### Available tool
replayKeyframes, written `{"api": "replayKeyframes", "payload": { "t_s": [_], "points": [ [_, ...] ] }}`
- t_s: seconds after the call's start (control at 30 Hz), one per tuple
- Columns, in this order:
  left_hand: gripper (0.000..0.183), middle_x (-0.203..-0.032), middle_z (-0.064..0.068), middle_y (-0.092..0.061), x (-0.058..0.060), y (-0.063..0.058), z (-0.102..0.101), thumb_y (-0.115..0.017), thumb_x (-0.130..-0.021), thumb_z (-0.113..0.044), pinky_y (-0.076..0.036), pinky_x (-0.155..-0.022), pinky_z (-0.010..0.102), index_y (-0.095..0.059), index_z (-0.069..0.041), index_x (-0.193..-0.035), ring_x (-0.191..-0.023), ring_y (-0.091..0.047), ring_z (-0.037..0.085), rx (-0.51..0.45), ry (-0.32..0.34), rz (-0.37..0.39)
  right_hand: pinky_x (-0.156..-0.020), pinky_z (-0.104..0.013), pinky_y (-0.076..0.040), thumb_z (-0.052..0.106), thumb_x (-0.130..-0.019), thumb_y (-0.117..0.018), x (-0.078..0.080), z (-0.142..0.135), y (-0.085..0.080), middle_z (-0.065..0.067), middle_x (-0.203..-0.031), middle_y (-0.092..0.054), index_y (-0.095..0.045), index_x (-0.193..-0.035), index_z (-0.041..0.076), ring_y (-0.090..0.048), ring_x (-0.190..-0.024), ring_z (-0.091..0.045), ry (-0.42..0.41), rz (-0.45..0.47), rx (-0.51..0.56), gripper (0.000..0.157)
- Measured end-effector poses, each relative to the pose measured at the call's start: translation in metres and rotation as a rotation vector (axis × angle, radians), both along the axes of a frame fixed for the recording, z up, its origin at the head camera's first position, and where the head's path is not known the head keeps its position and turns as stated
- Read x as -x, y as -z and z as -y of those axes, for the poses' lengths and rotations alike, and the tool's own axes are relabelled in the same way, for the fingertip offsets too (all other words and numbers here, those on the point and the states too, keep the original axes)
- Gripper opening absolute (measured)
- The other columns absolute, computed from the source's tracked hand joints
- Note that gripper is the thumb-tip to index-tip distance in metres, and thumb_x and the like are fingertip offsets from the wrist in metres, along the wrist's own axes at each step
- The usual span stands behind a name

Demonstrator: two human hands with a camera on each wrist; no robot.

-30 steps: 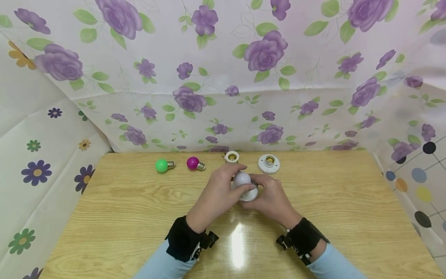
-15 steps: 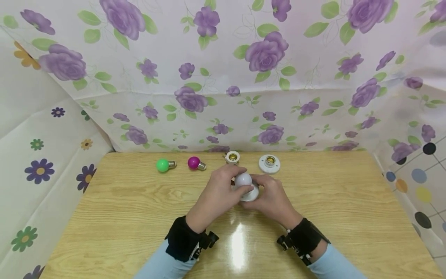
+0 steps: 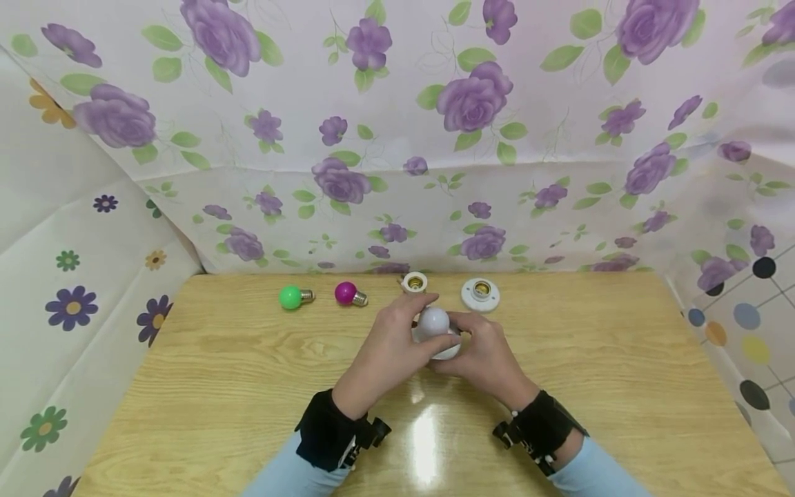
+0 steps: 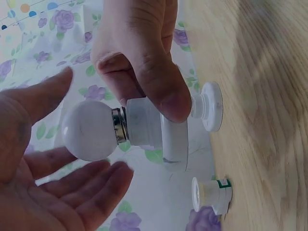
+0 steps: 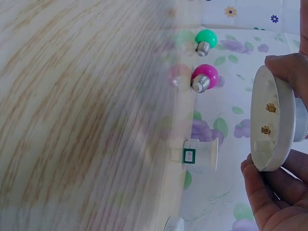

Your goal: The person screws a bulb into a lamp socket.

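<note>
A white light bulb (image 4: pixel 90 131) sits in the neck of a round white lamp holder (image 4: pixel 144 122), with part of its metal thread showing. My right hand (image 3: pixel 491 352) grips the holder by its wide base, thumb on one side and fingers on the other. In the right wrist view, the hollow underside of that lamp holder (image 5: pixel 266 120) faces the camera, two brass terminals inside. Around the bulb's globe is my left hand (image 3: pixel 391 342). Its thumb stands off from the glass in the left wrist view, and its fingers extend loosely past the other side.
Along the back of the wooden table (image 3: pixel 223 386) lie a green bulb (image 3: pixel 289 297) and a magenta bulb (image 3: pixel 346 293). To their right stand a small white socket (image 3: pixel 414 281) and another round lamp holder (image 3: pixel 481 295). Flowered cloth (image 3: pixel 397 207) hangs behind.
My left thumb has shifted slightly rightward across the front of the bulb. The right hand keeps its grip on the lamp holder in the same place.
</note>
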State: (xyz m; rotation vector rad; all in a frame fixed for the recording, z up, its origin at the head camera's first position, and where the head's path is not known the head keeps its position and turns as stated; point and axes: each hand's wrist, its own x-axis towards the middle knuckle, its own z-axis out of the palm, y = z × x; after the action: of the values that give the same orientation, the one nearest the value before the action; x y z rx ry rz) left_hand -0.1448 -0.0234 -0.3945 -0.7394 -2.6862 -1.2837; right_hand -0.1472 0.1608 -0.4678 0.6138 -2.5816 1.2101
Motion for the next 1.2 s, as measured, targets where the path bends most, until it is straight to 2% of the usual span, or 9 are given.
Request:
{"api": "replayKeyframes", "payload": {
  "t_s": [0.17,0.33,0.53,0.9,1.03,1.2],
  "points": [
    [0.073,-0.117,0.000,-0.055,-0.0027,-0.0002,-0.0008,-0.065,-0.076,-0.061,-0.047,-0.071,0.021,-0.054,-0.010,-0.127,-0.101,-0.053,0.013,0.010,-0.119,-0.039,-0.082,-0.029,-0.046,0.049,-0.061,-0.083,-0.0005,0.0010,-0.0002,0.022,-0.106,-0.058,-0.063,-0.111,0.033,-0.052,-0.101,-0.002,0.018,0.012,0.016,0.056],
    [0.059,-0.100,-0.002,-0.058,-0.0032,0.0011,-0.0029,-0.064,-0.079,-0.057,-0.045,-0.066,0.019,-0.061,-0.010,-0.115,-0.089,-0.055,0.010,0.005,-0.148,-0.084,-0.078,-0.028,-0.048,0.047,-0.061,-0.083,-0.0011,0.0017,0.0006,0.021,-0.106,-0.059,-0.063,-0.109,0.033,-0.053,-0.100,-0.002,0.030,0.003,0.019,0.054],
    [0.037,-0.092,-0.005,-0.058,-0.0041,0.0025,-0.0029,-0.067,-0.083,-0.046,-0.045,-0.064,0.019,-0.065,-0.013,-0.100,-0.082,-0.054,0.009,-0.005,-0.132,-0.105,-0.076,-0.030,-0.049,0.046,-0.062,-0.082,-0.0020,0.0021,0.0015,0.022,-0.106,-0.058,-0.063,-0.110,0.033,-0.052,-0.098,-0.001,0.032,-0.001,0.015,0.054],
    [0.035,-0.102,-0.003,-0.058,-0.0033,0.0037,0.0003,-0.066,-0.086,-0.036,-0.047,-0.070,0.020,-0.064,-0.010,-0.108,-0.089,-0.054,0.008,-0.017,-0.052,-0.109,-0.076,-0.036,-0.049,0.050,-0.064,-0.080,-0.0016,0.0005,0.0027,0.019,-0.107,-0.059,-0.063,-0.114,0.030,-0.053,-0.099,-0.003,0.020,-0.012,0.016,0.057],
    [0.034,-0.107,-0.001,-0.058,-0.0018,0.0030,0.0011,-0.066,-0.087,-0.031,-0.045,-0.072,0.017,-0.063,-0.008,-0.111,-0.094,-0.054,0.008,-0.017,-0.025,-0.113,-0.076,-0.034,-0.049,0.048,-0.063,-0.081,-0.0010,0.0013,0.0016,0.020,-0.106,-0.059,-0.063,-0.112,0.030,-0.053,-0.097,-0.002,0.017,-0.021,0.015,0.056],
    [0.035,-0.115,0.003,-0.057,-0.0015,0.0000,0.0014,-0.065,-0.088,-0.024,-0.046,-0.076,0.019,-0.060,-0.004,-0.117,-0.101,-0.054,0.011,-0.030,0.007,-0.067,-0.080,-0.029,-0.047,0.047,-0.061,-0.083,0.0003,0.0020,-0.0004,0.020,-0.108,-0.058,-0.062,-0.114,0.030,-0.053,-0.099,-0.003,0.011,-0.025,-0.006,0.059]
  ]
}}
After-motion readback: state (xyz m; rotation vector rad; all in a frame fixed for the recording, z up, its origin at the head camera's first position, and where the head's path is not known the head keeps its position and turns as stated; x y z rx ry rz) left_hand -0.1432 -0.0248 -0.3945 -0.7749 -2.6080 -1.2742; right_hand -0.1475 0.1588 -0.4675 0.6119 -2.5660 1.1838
